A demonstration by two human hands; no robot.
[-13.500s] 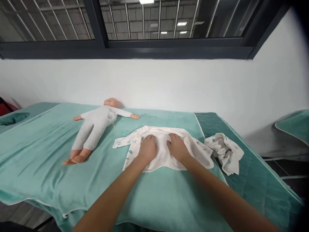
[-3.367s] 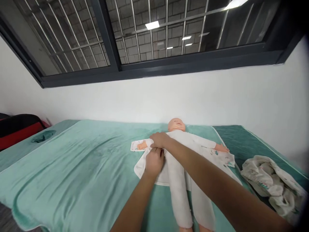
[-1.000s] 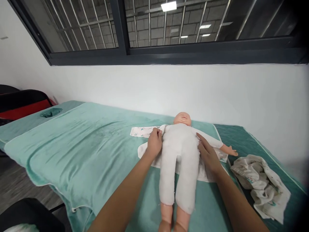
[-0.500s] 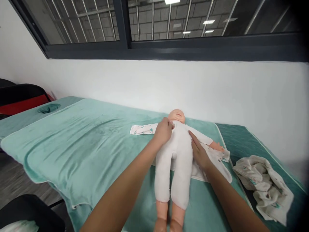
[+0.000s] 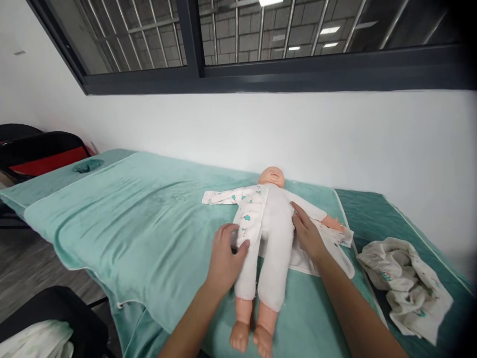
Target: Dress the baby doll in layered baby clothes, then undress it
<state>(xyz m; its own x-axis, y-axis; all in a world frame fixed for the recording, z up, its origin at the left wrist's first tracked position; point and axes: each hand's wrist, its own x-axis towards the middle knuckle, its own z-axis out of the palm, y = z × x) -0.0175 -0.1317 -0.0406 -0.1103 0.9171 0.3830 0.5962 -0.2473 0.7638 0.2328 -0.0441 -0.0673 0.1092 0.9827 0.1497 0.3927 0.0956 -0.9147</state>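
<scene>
A baby doll [image 5: 278, 238] with a white cloth body lies on its back, head toward the wall and feet toward me. A white baby shirt [image 5: 249, 217] with green prints covers one arm and the left half of its chest. The shirt's other half lies spread beneath the doll on the right, where the doll's arm is outside the sleeve. My left hand [image 5: 225, 258] is at the shirt's lower left corner, thumb and fingers apart, fingertips touching the hem. With fingers stretched out, my right hand [image 5: 307, 232] rests against the doll's right-hand side.
A green blanket [image 5: 149, 214] covers the bed. Crumpled printed cloth [image 5: 406, 288] lies at the right edge. A black chair [image 5: 55, 318] with cloth on it stands at the lower left. Behind the bed are a white wall [image 5: 179, 129] and a barred window.
The shirt's left front now lies over the doll's chest. My left hand has moved from the doll's shoulder down to the hem and opened. My right hand stays at the doll's side.
</scene>
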